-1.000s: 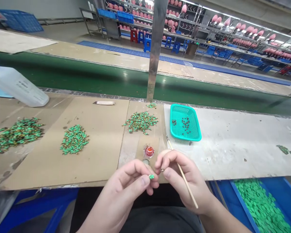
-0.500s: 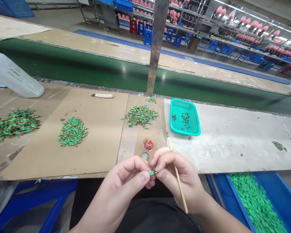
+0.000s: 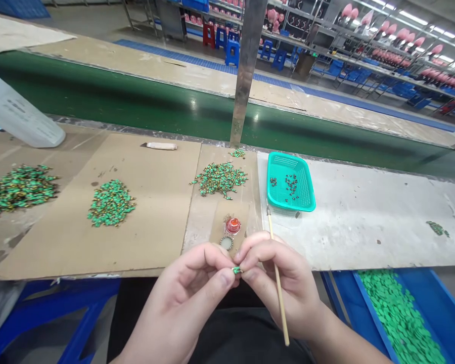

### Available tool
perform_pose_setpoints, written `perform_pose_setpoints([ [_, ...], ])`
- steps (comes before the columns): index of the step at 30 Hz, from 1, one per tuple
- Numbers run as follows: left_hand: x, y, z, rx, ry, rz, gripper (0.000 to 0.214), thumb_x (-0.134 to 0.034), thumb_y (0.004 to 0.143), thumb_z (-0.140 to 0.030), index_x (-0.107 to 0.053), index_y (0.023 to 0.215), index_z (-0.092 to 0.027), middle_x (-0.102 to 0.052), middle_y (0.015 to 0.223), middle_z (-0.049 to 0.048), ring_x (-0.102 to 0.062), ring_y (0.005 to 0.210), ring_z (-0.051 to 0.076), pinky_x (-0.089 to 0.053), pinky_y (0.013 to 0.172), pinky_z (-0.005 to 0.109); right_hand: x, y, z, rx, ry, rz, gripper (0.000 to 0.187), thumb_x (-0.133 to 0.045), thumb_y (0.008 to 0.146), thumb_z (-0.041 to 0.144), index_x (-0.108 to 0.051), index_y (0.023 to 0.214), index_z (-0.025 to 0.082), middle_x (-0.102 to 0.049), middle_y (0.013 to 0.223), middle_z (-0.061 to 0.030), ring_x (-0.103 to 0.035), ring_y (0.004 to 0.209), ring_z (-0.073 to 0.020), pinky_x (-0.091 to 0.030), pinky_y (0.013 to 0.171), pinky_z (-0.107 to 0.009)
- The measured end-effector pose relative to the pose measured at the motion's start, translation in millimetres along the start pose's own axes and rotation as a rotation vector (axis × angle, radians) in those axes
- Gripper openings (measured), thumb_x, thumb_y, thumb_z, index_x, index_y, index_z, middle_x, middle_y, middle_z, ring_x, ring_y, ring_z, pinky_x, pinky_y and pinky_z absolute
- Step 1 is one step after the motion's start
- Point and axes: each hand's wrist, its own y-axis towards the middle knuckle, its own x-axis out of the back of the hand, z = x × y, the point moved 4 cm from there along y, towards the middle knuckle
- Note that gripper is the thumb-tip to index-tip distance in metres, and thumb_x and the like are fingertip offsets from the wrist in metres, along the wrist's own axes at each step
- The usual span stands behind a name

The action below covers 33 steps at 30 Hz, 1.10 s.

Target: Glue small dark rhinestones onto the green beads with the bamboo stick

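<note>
Between the fingertips of both hands is a tiny green piece with a gold-brown end (image 3: 236,270). My left hand (image 3: 197,293) pinches its left side with thumb and forefinger. On the other side, my right hand (image 3: 282,278) pinches the right end, and a thin wooden-handled brush (image 3: 279,288) rests across the same hand, tip pointing away from me. Just beyond my fingers sit a bottle cap (image 3: 226,243) with pale contents and a small dish of glossy red liquid (image 3: 233,225). Fingertips partly hide the green piece.
Heaps of green and gold pieces lie at the centre (image 3: 220,178), left (image 3: 111,203) and far left (image 3: 20,187). A teal basket (image 3: 311,202) holds small dark bits. There is a craft knife (image 3: 161,146), a white plastic container (image 3: 26,116), a metal post (image 3: 244,76) and a blue bin (image 3: 449,308) of green discs.
The green piece has turned slightly between my fingertips, and my right fingers sit closer over its end. The brush has shifted, its handle now steeper. The view has moved slightly.
</note>
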Motion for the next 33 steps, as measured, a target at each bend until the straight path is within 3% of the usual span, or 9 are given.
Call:
perform_pose_setpoints([
  [9,2.3,-0.4,-5.1,-0.109,0.147,0.023,0.022,-0.092,0.108,-0.049,-0.090,0.093,-0.033,-0.082,0.085,-0.0007,-0.077,0.075,0.015,-0.068,0.073,0.015,-1.1,-0.2,-3.1,-0.030,0.026,-0.016,0.018,-0.086,0.110,0.011,-0.088,0.116,0.028,-0.085,0.113,-0.0042,-0.084,0.102,-0.0177,-0.069,0.092,-0.028],
  [15,3.5,-4.1,-7.3,-0.306,0.239,-0.023,0.016,-0.086,0.111,-0.028,-0.090,0.098,-0.036,-0.088,0.095,-0.0013,-0.088,0.093,0.017,-0.071,0.086,0.015,1.9,-5.7,-5.6,-0.135,0.203,-0.039,0.022,-0.086,0.111,0.016,-0.087,0.127,0.032,-0.086,0.125,-0.0051,-0.086,0.115,-0.0200,-0.072,0.102,-0.032],
  [19,6.4,-7.3,-6.1,-0.403,0.330,-0.035,0.024,-0.082,0.109,-0.015,-0.090,0.105,-0.037,-0.090,0.102,-0.0022,-0.090,0.100,0.017,-0.072,0.091,0.016,3.7,-4.3,1.5,-0.102,0.078,-0.025,0.013,-0.089,0.109,0.016,-0.088,0.114,0.028,-0.089,0.124,-0.0059,-0.086,0.113,-0.0203,-0.071,0.106,-0.033],
  [26,12.3,-12.9,0.3,-0.535,0.489,-0.002,0.037,-0.076,0.110,-0.005,-0.086,0.121,-0.038,-0.088,0.114,-0.0026,-0.087,0.112,0.016,-0.070,0.103,0.018,2.7,0.2,8.7,-0.023,-0.041,-0.015,0.013,-0.088,0.108,0.012,-0.087,0.111,0.025,-0.090,0.121,-0.0066,-0.088,0.110,-0.0189,-0.071,0.102,-0.029],
  [33,17.3,-15.3,1.5,-0.618,0.564,0.001,0.036,-0.077,0.109,-0.003,-0.087,0.123,-0.035,-0.088,0.113,0.0018,-0.088,0.105,0.022,-0.074,0.094,0.028,-0.2,-3.0,5.2,-0.011,-0.031,-0.040,0.013,-0.086,0.110,0.012,-0.087,0.111,0.025,-0.090,0.120,-0.0080,-0.088,0.108,-0.0208,-0.073,0.100,-0.032],
])
